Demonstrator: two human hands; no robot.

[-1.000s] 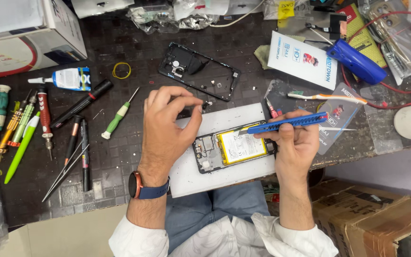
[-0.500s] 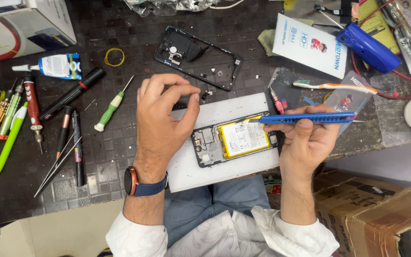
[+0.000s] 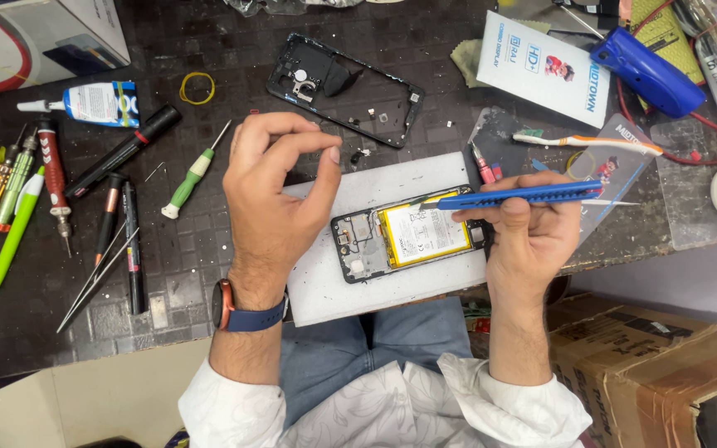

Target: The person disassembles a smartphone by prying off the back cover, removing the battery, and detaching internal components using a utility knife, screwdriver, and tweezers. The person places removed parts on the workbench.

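Left hand (image 3: pixel 271 195): raised, thumb and forefinger pinched, apparently empty. Right hand (image 3: pixel 533 236): fingers closed in grip, forearm upright.

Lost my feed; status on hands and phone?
Left hand raised, fingers pinched, grip contents unclear. Right hand holds blue tool over opened phone. Nothing in the way.

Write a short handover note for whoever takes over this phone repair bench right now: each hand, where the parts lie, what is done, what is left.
Left hand: raised above the white mat, thumb and fingertips pinched; whether it holds anything is too small to tell.
Right hand: gripping a long blue plastic pry tool, its tip at the top edge of the yellow battery.
The opened black phone body lies on the mat, battery in place. The black back frame lies apart on the dark table.
Done: back frame off.
Left: battery not yet lifted out.
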